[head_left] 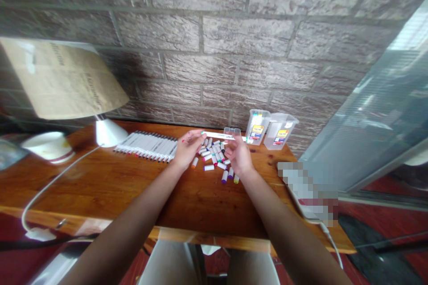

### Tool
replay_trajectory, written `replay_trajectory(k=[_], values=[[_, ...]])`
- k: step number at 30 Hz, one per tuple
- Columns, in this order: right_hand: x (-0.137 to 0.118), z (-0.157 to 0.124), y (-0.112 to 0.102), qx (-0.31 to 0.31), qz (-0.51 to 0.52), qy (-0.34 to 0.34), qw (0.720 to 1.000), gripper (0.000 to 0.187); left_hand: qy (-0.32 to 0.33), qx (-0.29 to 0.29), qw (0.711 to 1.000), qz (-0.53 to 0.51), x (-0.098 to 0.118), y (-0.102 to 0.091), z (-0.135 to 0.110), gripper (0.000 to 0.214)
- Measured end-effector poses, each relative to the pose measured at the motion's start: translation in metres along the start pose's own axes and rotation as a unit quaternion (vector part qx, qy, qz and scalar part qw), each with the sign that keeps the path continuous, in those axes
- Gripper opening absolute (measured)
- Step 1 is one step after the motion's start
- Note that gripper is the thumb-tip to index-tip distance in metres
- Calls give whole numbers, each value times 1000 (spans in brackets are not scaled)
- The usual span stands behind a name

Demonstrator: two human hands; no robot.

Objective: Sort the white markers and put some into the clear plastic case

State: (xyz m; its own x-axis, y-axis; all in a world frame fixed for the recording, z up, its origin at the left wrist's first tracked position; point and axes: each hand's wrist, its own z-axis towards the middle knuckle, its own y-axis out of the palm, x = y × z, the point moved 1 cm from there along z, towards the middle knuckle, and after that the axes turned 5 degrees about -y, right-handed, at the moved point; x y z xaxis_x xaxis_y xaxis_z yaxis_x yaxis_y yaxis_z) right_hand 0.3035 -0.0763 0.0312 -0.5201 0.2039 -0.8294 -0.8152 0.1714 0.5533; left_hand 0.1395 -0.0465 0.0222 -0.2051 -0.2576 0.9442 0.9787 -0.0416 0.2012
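Note:
Both my hands are raised over the middle of a wooden table (100,187). My left hand (187,148) and my right hand (238,153) together hold a white marker (219,136) level between them, fingers pinched on its ends. Under the hands lies a heap of several loose marker caps (216,160), white with coloured tips. To the left, a row of several white markers (147,146) lies side by side on the table.
Two clear plastic boxes (270,130) stand by the brick wall at the back. A white desk lamp (109,132) with its cable and a white bowl (48,146) are at the left. A cardboard box (60,78) hangs above them. A blurred item lies at the right edge.

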Motion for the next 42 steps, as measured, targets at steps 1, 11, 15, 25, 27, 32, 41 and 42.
replay_trajectory(k=[1,11,15,25,27,32,41,42], values=[[0,-1,1,2,19,23,1000,27,-10,11,1000,-19,2,-1,1,51],[-4,4,-4,40,69,75,994,23,-50,68,988,-127,4,-6,6,52],[0,1,-5,-13,-79,47,996,27,-77,100,978,-168,7,-13,10,52],[10,-12,0,-210,-282,-95,931,36,-71,-52,991,-104,7,-9,7,43],[9,-12,0,-219,-273,-93,932,39,-63,-72,991,-91,6,-9,6,42],[8,-14,1,-224,-247,-67,940,39,-71,-102,990,-71,4,-11,5,41],[7,-20,6,-241,-199,-50,949,33,-69,-117,989,-63,6,-11,3,42],[6,-20,6,-242,-199,-50,948,32,-71,-118,988,-63,6,-11,3,42]])
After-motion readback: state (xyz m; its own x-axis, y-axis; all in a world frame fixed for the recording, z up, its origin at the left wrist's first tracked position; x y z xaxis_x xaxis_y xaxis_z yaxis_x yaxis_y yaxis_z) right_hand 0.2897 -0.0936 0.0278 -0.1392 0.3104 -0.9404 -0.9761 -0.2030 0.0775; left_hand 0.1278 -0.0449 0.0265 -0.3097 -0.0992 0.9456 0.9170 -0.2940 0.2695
